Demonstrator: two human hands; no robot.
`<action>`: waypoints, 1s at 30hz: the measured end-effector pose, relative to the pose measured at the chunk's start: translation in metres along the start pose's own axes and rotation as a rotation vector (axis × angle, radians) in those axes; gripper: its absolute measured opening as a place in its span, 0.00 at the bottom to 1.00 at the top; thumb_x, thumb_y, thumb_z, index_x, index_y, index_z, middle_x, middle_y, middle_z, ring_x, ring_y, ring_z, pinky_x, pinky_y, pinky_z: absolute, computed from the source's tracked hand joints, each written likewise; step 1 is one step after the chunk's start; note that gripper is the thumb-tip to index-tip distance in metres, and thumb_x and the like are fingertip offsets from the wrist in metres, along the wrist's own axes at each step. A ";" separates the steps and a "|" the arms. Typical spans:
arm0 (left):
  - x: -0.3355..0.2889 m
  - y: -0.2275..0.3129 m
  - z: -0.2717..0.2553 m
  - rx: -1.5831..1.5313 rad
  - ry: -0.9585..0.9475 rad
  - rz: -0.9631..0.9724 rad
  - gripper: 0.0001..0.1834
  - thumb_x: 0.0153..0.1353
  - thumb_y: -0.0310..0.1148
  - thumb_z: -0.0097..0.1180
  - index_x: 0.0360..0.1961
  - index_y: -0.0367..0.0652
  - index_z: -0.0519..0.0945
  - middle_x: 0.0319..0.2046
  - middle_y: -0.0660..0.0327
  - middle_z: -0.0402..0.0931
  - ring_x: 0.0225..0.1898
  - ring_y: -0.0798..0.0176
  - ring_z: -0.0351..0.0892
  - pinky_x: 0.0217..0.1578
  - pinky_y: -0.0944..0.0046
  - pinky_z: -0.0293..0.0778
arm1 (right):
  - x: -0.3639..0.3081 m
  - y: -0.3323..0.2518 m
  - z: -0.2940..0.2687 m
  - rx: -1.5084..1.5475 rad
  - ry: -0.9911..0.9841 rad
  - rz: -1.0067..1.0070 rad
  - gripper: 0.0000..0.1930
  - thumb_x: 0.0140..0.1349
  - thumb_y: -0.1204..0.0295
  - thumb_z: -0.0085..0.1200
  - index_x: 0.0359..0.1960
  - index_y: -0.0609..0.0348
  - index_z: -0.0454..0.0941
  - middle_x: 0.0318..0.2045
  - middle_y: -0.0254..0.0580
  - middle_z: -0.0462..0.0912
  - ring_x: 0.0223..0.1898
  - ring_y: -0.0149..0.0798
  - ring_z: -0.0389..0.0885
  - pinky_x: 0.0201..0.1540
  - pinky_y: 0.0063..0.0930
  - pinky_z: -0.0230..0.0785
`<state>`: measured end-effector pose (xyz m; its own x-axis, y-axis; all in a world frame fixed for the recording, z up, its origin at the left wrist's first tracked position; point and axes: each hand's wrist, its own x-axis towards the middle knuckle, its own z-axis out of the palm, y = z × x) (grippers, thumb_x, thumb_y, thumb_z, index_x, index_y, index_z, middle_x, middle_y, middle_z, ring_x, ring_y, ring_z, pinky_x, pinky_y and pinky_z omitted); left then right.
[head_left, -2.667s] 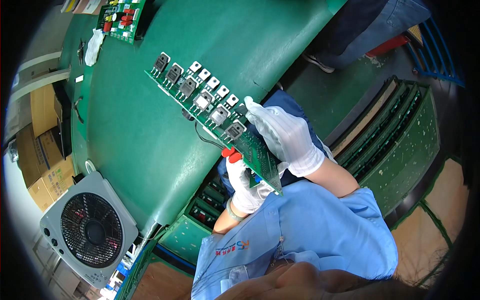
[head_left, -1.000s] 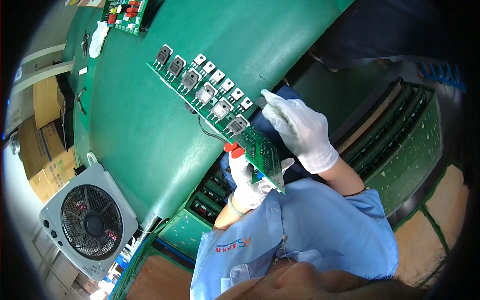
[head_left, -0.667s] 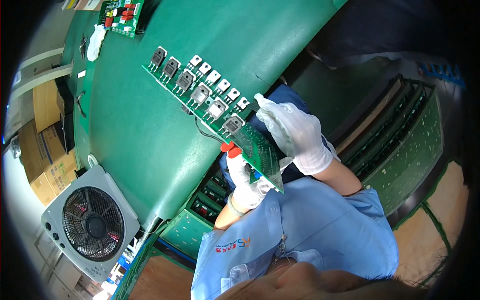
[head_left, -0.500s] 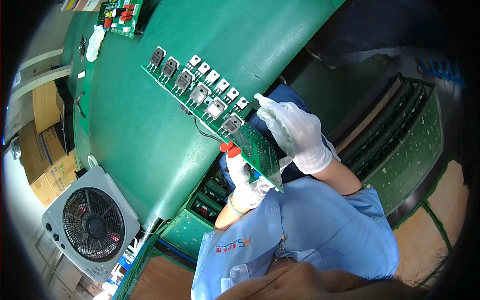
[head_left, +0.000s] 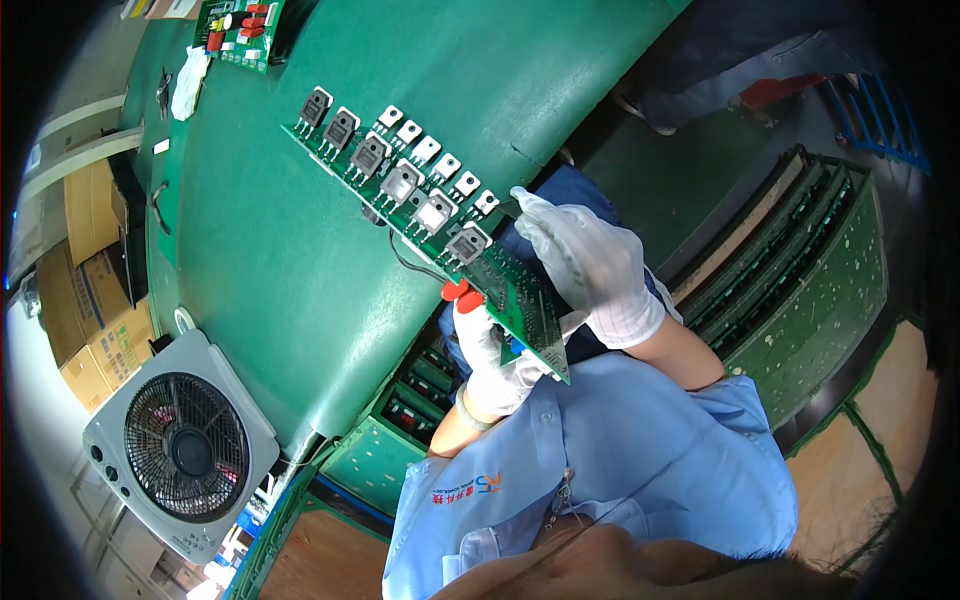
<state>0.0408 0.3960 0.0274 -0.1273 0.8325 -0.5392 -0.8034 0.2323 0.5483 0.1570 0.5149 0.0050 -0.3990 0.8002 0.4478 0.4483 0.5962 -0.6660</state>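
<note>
Circuit board point(head_left: 518, 302), green, apparently tilted

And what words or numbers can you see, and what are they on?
I won't copy words out, but here's where printing shows.
Blue shirt: red, orange and blue lettering.
Grey fan: small print, unreadable.
Cardboard boxes: faint print, unreadable.
Green circuit board: tiny marks, unreadable.

My gloves point(head_left: 590, 265) are matt cloth, faintly ribbed — the circuit board point(head_left: 510, 300) smooth with a slight sheen, its transistors point(head_left: 402, 183) dark plastic backed by bright metal. My tabletop point(head_left: 280, 250) looks smooth, glossy; the boxes point(head_left: 105, 310), dull cardboard.
</note>
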 end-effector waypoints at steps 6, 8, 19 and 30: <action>0.002 0.003 0.001 -0.236 -0.003 -0.129 0.41 0.51 0.43 0.71 0.63 0.46 0.64 0.55 0.60 0.72 0.56 0.58 0.73 0.59 0.53 0.68 | 0.001 -0.004 -0.002 -0.018 -0.014 0.031 0.20 0.54 0.75 0.62 0.51 0.57 0.78 0.27 0.36 0.79 0.23 0.36 0.78 0.21 0.27 0.69; 0.004 0.004 0.001 -0.276 -0.008 -0.160 0.42 0.50 0.42 0.71 0.63 0.46 0.63 0.56 0.60 0.72 0.57 0.59 0.73 0.59 0.55 0.67 | 0.000 -0.003 0.000 -0.017 -0.001 0.015 0.20 0.54 0.75 0.62 0.51 0.57 0.78 0.27 0.37 0.79 0.23 0.36 0.78 0.21 0.27 0.69; 0.007 -0.008 -0.003 -0.395 -0.126 -0.042 0.34 0.53 0.35 0.65 0.60 0.41 0.65 0.54 0.55 0.73 0.51 0.53 0.75 0.54 0.50 0.72 | 0.007 -0.010 -0.006 -0.035 -0.042 0.095 0.18 0.47 0.78 0.67 0.43 0.58 0.81 0.32 0.42 0.84 0.26 0.39 0.83 0.26 0.25 0.75; 0.008 -0.009 -0.006 0.009 -0.084 0.161 0.21 0.67 0.40 0.47 0.53 0.34 0.70 0.48 0.44 0.75 0.44 0.40 0.80 0.46 0.34 0.79 | 0.000 -0.004 0.001 -0.020 0.000 0.024 0.21 0.53 0.74 0.63 0.51 0.56 0.79 0.28 0.36 0.81 0.23 0.35 0.78 0.21 0.27 0.68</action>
<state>0.0435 0.3976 0.0144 -0.2047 0.8984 -0.3885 -0.7712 0.0963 0.6292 0.1541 0.5125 0.0073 -0.3882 0.8140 0.4321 0.4736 0.5784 -0.6641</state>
